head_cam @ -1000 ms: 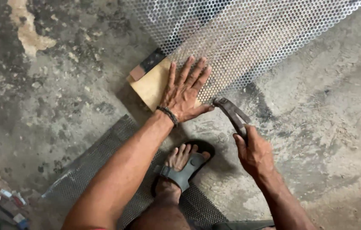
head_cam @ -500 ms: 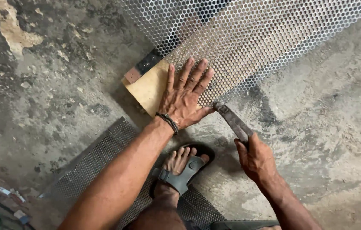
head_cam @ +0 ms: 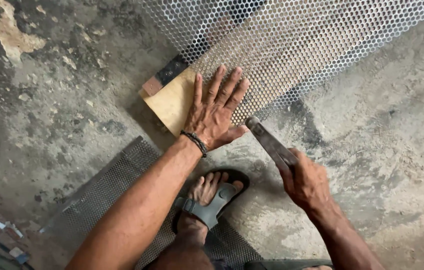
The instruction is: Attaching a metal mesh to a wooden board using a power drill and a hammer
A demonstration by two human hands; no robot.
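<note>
Down on the concrete floor [head_cam: 62, 100] we go, and the left hand [head_cam: 215, 117] is spread flat, palm down, fingers fanned wide apart, pressing on the near corner of a shiny perforated metal sheet [head_cam: 292, 45] that runs off toward the top right. Nothing is gripped there; it is an open, flat press, with a dark beaded bracelet [head_cam: 195, 142] at the wrist. Under that corner sits a pale wooden block [head_cam: 171, 102], tilted diagonally on the floor, its far end dark and reddish where it pokes out from beneath the mesh. The heel of the hand rests on the bare wood, the fingertips lie on the mesh itself. Over to the right hand [head_cam: 306, 182] now: its grip is closed tight around the handle of a hammer [head_cam: 269, 142], the metal head angled up and left, its tip just beside the left thumb and right at the edge of the mesh sheet. Whether the head actually touches the sheet cannot be told from here. Below the hands, a foot in a dark sandal [head_cam: 209, 205] stands on a second, darker piece of mesh [head_cam: 102, 200] lying flat on the floor, running diagonally from the lower middle to the left. In the bottom left corner lies a small clutter of scraps [head_cam: 2, 235], too small to make out.
</note>
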